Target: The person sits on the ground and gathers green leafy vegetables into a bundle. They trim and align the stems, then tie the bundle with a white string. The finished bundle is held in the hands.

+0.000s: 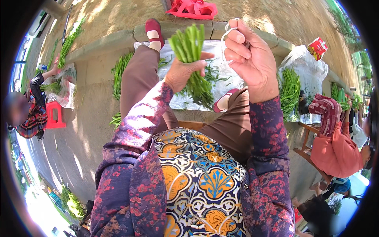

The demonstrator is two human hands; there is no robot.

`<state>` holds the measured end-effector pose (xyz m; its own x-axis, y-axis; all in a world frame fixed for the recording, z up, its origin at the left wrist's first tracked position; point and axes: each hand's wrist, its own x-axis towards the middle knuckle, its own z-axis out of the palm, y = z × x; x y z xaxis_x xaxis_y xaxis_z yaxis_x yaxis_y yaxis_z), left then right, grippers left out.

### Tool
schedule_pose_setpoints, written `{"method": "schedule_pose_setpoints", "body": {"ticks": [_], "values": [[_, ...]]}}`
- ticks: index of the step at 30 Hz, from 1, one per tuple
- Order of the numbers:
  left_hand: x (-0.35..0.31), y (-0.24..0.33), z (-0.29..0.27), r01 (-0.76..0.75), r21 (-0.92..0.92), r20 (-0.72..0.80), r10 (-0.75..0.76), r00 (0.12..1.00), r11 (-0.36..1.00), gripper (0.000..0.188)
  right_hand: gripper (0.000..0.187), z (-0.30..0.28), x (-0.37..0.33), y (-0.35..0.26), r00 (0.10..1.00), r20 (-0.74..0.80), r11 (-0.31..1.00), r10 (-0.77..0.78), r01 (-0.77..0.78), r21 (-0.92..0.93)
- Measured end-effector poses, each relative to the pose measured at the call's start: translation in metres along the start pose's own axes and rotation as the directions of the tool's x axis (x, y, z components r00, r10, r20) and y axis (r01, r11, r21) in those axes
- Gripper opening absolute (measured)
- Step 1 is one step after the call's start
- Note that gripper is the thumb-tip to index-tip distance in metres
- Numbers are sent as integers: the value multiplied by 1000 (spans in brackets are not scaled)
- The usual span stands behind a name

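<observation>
My left hand (179, 76) is wrapped round a bunch of green vegetable stems (188, 44), their ends pointing up and away and the leafy part hanging below my fingers. To the right of it, my raised right hand (254, 59) is closed on a thin white string (225, 36), which loops out past the fingertips. String and bunch are apart. Beneath both hands a white plastic sheet (233, 80) lies between my feet, with loose green leaves (213, 77) scattered on it.
Green stems (290, 91) are heaped on plastic at the right, near a red carton (317, 48). A kerb (144, 33) runs across ahead, with a red bag (193, 8) beyond. A red stool (55, 115) and a person are at left; another person in coral (337, 152) sits right.
</observation>
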<state>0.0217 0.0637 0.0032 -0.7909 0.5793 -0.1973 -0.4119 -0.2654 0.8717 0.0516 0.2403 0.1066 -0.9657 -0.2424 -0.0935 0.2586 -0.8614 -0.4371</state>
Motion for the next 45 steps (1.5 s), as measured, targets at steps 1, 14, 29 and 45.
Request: {"method": "schedule_pose_setpoints", "body": {"ticks": [1,14,29,45], "values": [[-2,-2,5,33,-67,24,-31,999,997,28,22,3,0,2,1000,2,999,16,-16,34],[-28,-6,3,88,61,54,-91,994,994,19,21,-68,9,-32,989,-27,985,-149,150,84],[-28,-10,16,258,159,-56,-252,966,953,23,20,-117,20,-23,966,-206,987,-156,146,-64],[-31,13,11,81,271,-193,-28,981,959,15,27,-114,19,-12,867,-315,363,-385,-171,-916]]}}
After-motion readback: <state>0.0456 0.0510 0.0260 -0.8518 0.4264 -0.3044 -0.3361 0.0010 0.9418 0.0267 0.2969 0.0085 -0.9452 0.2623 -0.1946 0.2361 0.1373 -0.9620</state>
